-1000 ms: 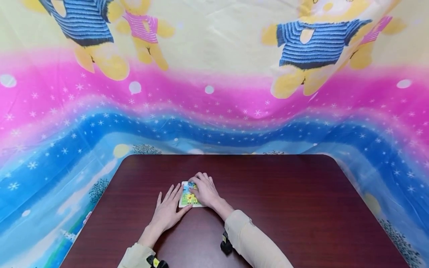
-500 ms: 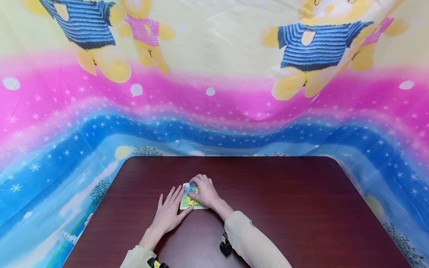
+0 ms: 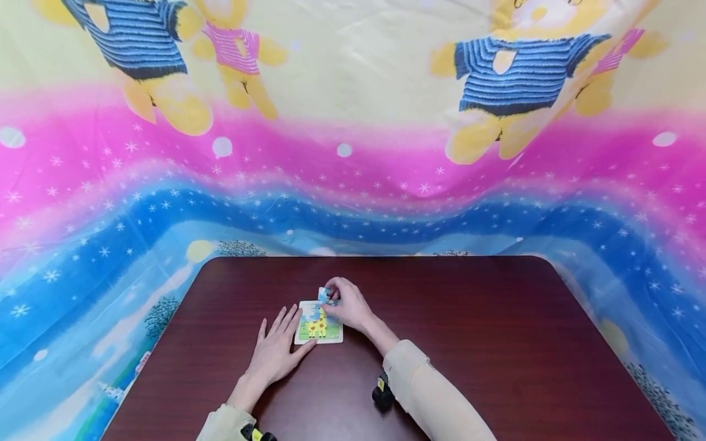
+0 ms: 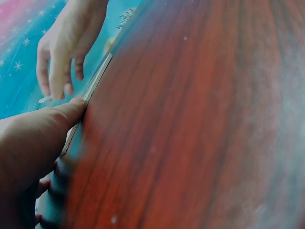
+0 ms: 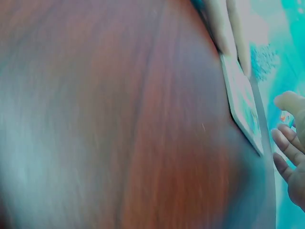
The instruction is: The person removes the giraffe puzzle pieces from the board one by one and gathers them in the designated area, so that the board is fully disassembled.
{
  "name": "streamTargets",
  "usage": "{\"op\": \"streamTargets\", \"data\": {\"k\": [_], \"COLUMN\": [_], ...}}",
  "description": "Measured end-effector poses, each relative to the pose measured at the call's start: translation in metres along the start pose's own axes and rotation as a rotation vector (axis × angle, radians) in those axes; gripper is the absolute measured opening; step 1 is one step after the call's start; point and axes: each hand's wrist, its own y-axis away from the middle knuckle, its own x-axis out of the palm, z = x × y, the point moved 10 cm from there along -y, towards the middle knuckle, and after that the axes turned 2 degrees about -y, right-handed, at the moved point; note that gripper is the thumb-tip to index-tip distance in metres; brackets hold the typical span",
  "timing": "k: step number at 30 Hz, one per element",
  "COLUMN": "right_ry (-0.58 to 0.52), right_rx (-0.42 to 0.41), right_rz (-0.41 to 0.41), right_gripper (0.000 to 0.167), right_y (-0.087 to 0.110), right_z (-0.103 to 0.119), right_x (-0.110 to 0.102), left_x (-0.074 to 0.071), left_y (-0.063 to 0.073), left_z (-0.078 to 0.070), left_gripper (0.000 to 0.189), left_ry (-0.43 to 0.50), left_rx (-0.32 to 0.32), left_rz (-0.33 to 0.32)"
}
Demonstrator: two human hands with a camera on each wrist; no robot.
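Observation:
A small jigsaw puzzle board (image 3: 330,334) with a giraffe picture and a white border lies flat on the table. My left hand (image 3: 274,348) rests at its left side, fingers stretched out; in the left wrist view the thumb (image 4: 71,109) touches the board's near edge (image 4: 99,75). Above the board's far edge, my right hand (image 3: 353,306) pinches a blue and white puzzle piece (image 3: 323,294) between thumb and fingers. In the right wrist view the puzzle piece (image 5: 286,117) is partly hidden by the fingers. The giraffe's upper area is partly covered by the right thumb.
The dark red-brown wooden table (image 3: 469,343) has rounded far corners. Behind and beside it hangs a printed cloth (image 3: 353,171) with bears and snowflakes. Black wrist cameras sit at both cuffs, the right camera (image 3: 382,392) close above the tabletop.
My right hand has lifted off the board and moved up and slightly right, now with a puzzle piece pinched in it. More of the giraffe picture shows. The left hand stays in place.

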Motion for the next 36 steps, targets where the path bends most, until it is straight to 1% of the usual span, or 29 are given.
{"op": "streamTargets", "data": {"k": [2,3,6,10,13,15,19,21,23,28,30,32,34,36], "right_ry": [-0.013,-0.024,-0.014,-0.009,0.007,0.019,0.018,0.017,0.019,0.006,-0.001,0.000,0.002,0.006], "right_rx": [0.038,0.077,0.127,0.185,0.209,0.223,0.260,0.283,0.309,0.362,0.377,0.382,0.382,0.380], "right_rz": [-0.011,-0.014,-0.052,-0.106,-0.136,-0.148,-0.155,-0.152,-0.146,-0.141,-0.137,-0.131,-0.124,-0.120], "right_gripper": [0.035,0.036,0.037,0.037,0.037,0.037,0.037,0.037,0.037,0.037,0.037,0.036,0.035,0.034], "right_y": [0.003,0.005,0.010,0.015,0.020,0.024,0.032,0.037,0.042,0.051,0.054,0.056,0.058,0.060], "right_z": [-0.003,0.000,-0.010,-0.027,-0.038,-0.045,-0.059,-0.067,-0.074,-0.088,-0.092,-0.095,-0.097,-0.098], "right_x": [-0.013,-0.020,-0.037,-0.059,-0.074,-0.083,-0.099,-0.106,-0.112,-0.124,-0.127,-0.129,-0.131,-0.133], "left_x": [0.000,0.000,0.000,-0.003,-0.005,-0.005,-0.002,-0.001,-0.003,-0.008,-0.008,-0.009,-0.008,-0.007], "left_y": [0.000,0.000,0.001,0.002,0.004,0.003,0.002,0.002,0.003,0.005,0.005,0.005,0.004,0.004], "left_z": [0.000,0.000,-0.001,-0.002,-0.003,-0.003,-0.001,-0.001,-0.001,-0.002,-0.002,-0.002,-0.002,-0.003], "left_gripper": [0.087,0.087,0.088,0.089,0.089,0.088,0.088,0.088,0.088,0.090,0.092,0.092,0.091,0.089], "left_ry": [-0.005,-0.006,0.001,0.018,0.028,0.024,0.012,0.008,0.017,0.050,0.054,0.054,0.049,0.040], "left_rx": [-0.002,-0.001,0.000,0.017,0.028,0.024,0.007,0.002,0.006,0.041,0.052,0.052,0.046,0.032], "left_rz": [0.002,0.001,-0.007,-0.042,-0.067,-0.059,-0.017,-0.004,-0.017,-0.094,-0.112,-0.112,-0.100,-0.070]}}
